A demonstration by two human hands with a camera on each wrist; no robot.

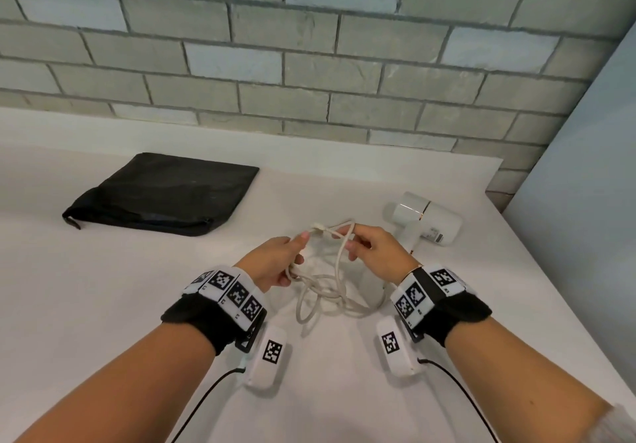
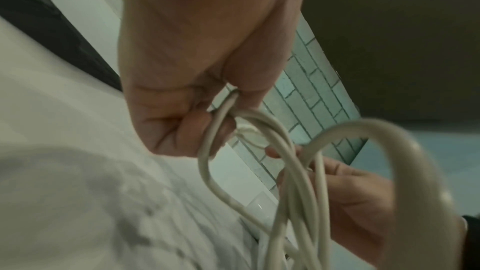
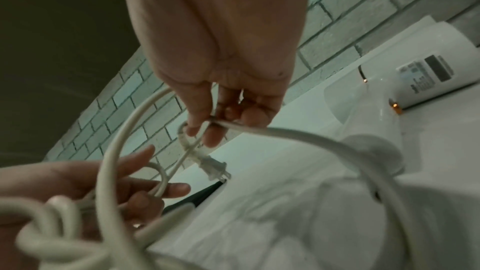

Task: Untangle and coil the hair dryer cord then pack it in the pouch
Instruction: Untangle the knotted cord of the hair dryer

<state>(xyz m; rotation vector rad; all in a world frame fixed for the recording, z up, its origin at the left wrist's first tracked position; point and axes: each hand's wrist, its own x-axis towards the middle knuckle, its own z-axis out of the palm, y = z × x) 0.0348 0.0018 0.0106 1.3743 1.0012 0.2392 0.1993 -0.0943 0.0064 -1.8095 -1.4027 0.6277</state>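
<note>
A white hair dryer (image 1: pixel 426 223) lies on its side at the right of the white counter (image 1: pixel 103 298); in the right wrist view the hair dryer (image 3: pixel 426 73) shows its label. Its pale cord (image 1: pixel 330 291) hangs in tangled loops between my hands. My left hand (image 1: pixel 278 263) grips a bundle of cord (image 2: pixel 259 151) in curled fingers. My right hand (image 1: pixel 371 249) pinches a loop of cord (image 3: pixel 246 128) near the plug (image 3: pixel 213 169), which dangles below the fingers. The black pouch (image 1: pixel 165 194) lies flat at the back left.
A grey brick wall (image 1: pixel 309 46) runs along the back of the counter. A pale wall panel (image 1: pixel 585 201) closes the right side. Thin black cables (image 1: pixel 206 394) trail from the wrist devices near the front edge.
</note>
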